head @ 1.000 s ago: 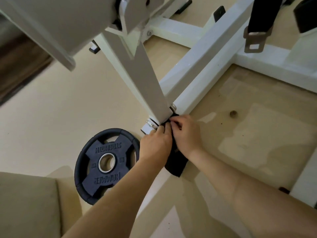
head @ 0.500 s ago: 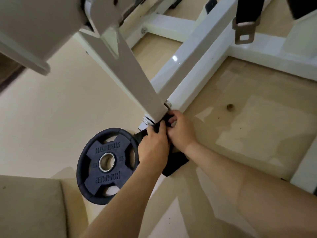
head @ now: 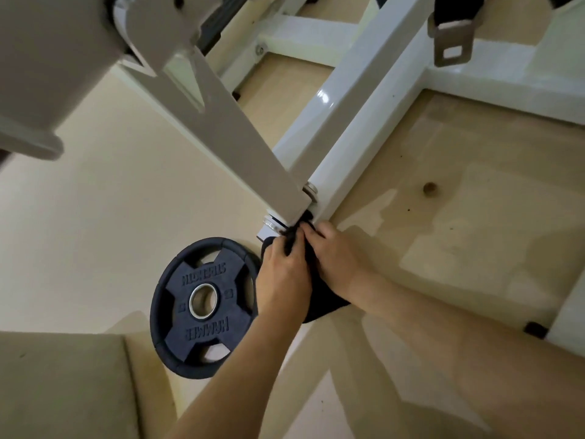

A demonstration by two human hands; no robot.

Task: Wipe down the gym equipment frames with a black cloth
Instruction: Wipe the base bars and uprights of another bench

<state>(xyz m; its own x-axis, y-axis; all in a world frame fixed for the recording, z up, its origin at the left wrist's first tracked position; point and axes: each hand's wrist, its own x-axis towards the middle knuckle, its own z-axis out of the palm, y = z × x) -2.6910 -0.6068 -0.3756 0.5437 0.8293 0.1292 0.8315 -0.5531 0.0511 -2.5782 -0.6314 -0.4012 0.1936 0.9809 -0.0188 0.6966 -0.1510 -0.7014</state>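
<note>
I'm pinching the cloth (head: 323, 307) with left hand (head: 285, 274) and right hand (head: 335, 258), fingers curled, working it round the joint (head: 269, 222) at the frame (head: 348, 128) foot, centre of picture, just beside the plate (head: 202, 305). Wiping the joint now, I judge; next is calling for sliding cloth up the bar (head: 228, 144).

The left hand (head: 285, 274) and right hand (head: 338, 259) hide most of the crumpled black cloth (head: 324, 307) at centre, and the top edge crops the black metal-buckled strap (head: 451, 30) at upper right.
</note>
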